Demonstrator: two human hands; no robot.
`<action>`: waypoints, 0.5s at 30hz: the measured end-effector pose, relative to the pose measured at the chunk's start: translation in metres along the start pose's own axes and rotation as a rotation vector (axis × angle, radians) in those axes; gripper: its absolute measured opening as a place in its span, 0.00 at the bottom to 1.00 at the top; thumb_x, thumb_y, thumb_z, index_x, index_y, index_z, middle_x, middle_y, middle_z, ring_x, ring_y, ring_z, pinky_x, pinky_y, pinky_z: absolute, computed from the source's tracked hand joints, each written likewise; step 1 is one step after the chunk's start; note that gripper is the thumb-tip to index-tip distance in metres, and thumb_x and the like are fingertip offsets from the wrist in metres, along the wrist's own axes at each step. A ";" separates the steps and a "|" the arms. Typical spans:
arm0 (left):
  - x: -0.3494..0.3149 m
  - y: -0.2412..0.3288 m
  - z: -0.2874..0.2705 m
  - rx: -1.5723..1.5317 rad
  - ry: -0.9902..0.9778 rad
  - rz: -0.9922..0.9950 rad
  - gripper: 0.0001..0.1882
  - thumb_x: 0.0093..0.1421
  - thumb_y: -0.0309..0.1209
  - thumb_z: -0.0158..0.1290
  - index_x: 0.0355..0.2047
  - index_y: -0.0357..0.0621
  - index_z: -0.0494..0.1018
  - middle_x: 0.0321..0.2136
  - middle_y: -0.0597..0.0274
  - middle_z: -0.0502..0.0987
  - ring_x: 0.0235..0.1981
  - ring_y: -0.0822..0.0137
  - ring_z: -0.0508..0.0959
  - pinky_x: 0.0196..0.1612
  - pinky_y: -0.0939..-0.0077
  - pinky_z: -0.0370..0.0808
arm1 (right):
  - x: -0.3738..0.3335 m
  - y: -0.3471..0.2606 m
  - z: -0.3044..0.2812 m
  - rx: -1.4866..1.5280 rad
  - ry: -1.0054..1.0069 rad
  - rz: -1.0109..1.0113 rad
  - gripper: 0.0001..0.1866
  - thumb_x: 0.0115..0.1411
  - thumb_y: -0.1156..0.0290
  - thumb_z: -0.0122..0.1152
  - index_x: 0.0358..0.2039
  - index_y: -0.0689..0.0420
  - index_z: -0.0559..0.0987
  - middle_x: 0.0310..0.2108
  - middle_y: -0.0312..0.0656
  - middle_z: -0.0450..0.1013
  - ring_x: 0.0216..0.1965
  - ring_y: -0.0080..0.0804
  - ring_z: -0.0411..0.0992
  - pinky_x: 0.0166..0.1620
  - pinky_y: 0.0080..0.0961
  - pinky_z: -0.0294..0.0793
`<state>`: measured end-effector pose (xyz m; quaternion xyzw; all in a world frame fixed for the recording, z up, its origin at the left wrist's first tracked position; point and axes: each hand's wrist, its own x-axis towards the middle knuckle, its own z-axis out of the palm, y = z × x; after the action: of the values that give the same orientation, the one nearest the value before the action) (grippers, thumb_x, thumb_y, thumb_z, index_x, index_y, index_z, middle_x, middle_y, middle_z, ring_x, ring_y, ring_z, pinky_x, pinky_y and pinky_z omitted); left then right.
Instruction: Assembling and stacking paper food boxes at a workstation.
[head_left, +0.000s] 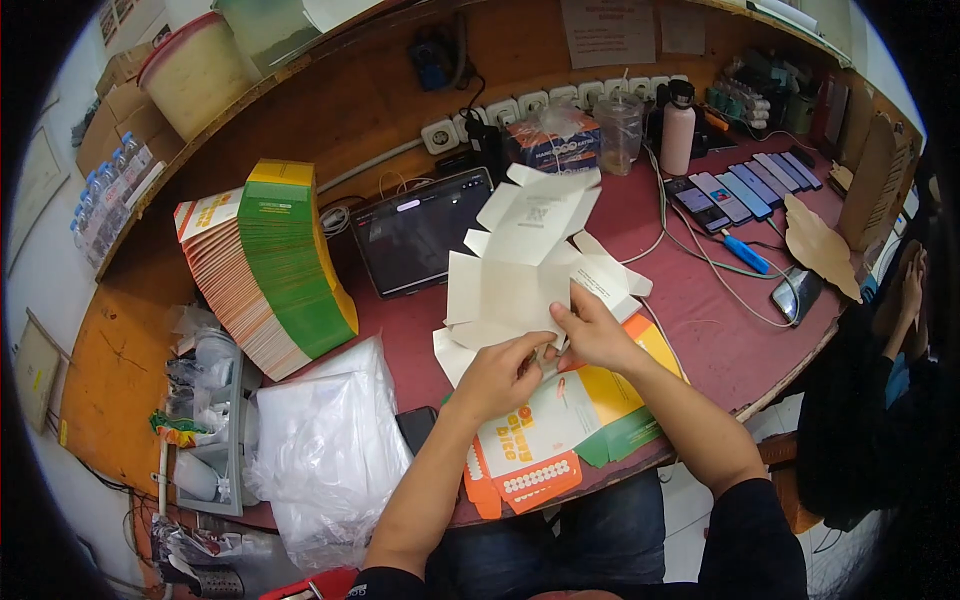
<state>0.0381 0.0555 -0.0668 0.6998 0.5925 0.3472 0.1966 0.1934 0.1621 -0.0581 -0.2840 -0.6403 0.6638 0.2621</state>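
An unfolded carton blank (512,290) stands tilted above the table, its plain white inner face and several flaps toward me. My right hand (597,332) grips its lower right edge, thumb on the white face. Close beside it, my left hand (492,380) is closed with curled fingers at the blank's lower edge; the fingertips partly hide what they pinch. Beneath both hands lies a flat printed carton (530,432) in white, yellow, green and orange, with rows of small white dots on an orange flap. More pale flaps (610,275) show behind the blank.
A tall fanned stack of printed cartons (285,270) stands at the left, near a tablet (425,228). Clear plastic bags (330,440) lie in front, beside a grey bin (235,440). Rightward are cables, a pink bottle (677,135) and a row of phones (745,192). Another person is at far right.
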 end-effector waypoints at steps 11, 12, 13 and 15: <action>-0.004 -0.013 -0.013 -0.170 0.135 0.032 0.12 0.49 0.24 0.64 0.35 0.36 0.78 0.31 0.61 0.81 0.29 0.71 0.80 0.36 0.78 0.76 | -0.009 -0.002 -0.002 -0.450 -0.048 -0.495 0.15 0.62 0.79 0.53 0.50 0.62 0.76 0.39 0.46 0.73 0.36 0.34 0.76 0.38 0.25 0.75; -0.003 -0.013 -0.013 -0.169 0.135 0.032 0.12 0.49 0.24 0.64 0.35 0.36 0.78 0.31 0.61 0.81 0.29 0.71 0.80 0.36 0.78 0.76 | -0.010 -0.003 0.000 -0.446 -0.049 -0.570 0.15 0.60 0.80 0.55 0.48 0.62 0.77 0.37 0.47 0.74 0.35 0.35 0.75 0.38 0.27 0.74; -0.002 -0.013 -0.014 -0.182 0.199 0.059 0.13 0.49 0.24 0.65 0.35 0.36 0.78 0.31 0.61 0.81 0.29 0.71 0.80 0.37 0.77 0.76 | -0.011 -0.004 0.002 -0.441 -0.049 -0.646 0.15 0.59 0.81 0.56 0.47 0.62 0.79 0.36 0.48 0.74 0.35 0.37 0.75 0.37 0.28 0.73; -0.001 -0.014 -0.015 -0.192 0.263 0.085 0.14 0.48 0.24 0.66 0.36 0.36 0.78 0.32 0.61 0.82 0.30 0.71 0.80 0.37 0.77 0.76 | -0.012 -0.005 0.003 -0.436 -0.061 -0.671 0.15 0.58 0.81 0.57 0.47 0.62 0.79 0.35 0.48 0.75 0.35 0.36 0.76 0.38 0.27 0.74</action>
<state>0.0177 0.0553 -0.0669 0.6507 0.5469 0.4990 0.1685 0.1994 0.1520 -0.0530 -0.0882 -0.8309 0.3980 0.3787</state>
